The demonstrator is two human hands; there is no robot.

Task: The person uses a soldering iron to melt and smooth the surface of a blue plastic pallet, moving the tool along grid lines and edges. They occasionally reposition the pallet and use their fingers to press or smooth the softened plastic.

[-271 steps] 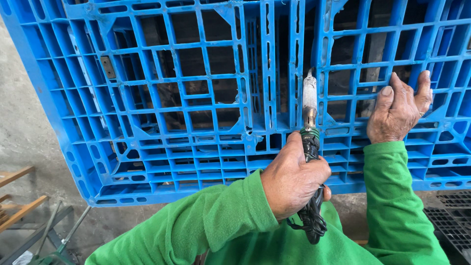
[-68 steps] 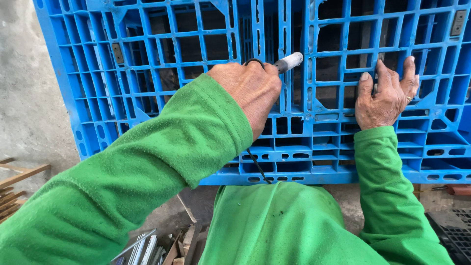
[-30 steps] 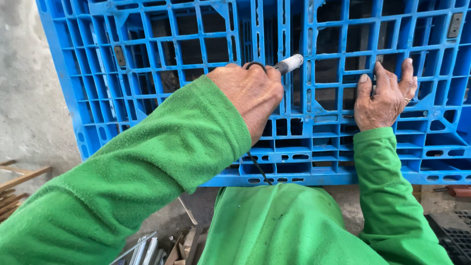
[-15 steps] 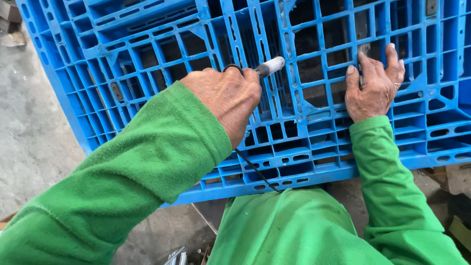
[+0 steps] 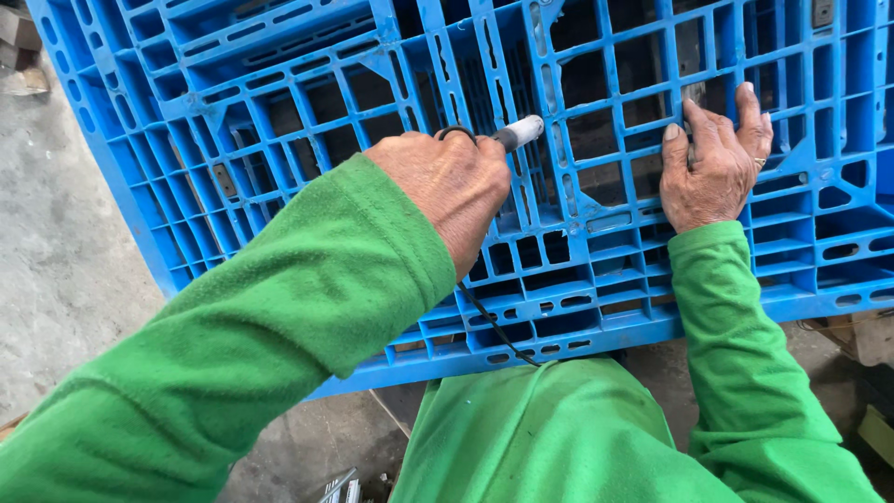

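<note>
grey concrete floor (image 5: 65, 270) (dusty), metal scraps (image 5: 340, 486)

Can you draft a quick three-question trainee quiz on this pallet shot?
1. True or false: the right hand lies flat against the ribs of the blue plastic pallet.
2. What does the left hand hold? A) a hammer B) a slim corded tool with a pale tip C) a paint brush
3. Fill in: the tool's black cord runs down from the left hand across the pallet's ____ edge.

Key
1. True: its fingers are spread on the grid, gripping nothing loose.
2. B: the corded tool pokes out of the fist, tip at a rib.
3. Lower: it passes toward the green-clad lap.
</note>
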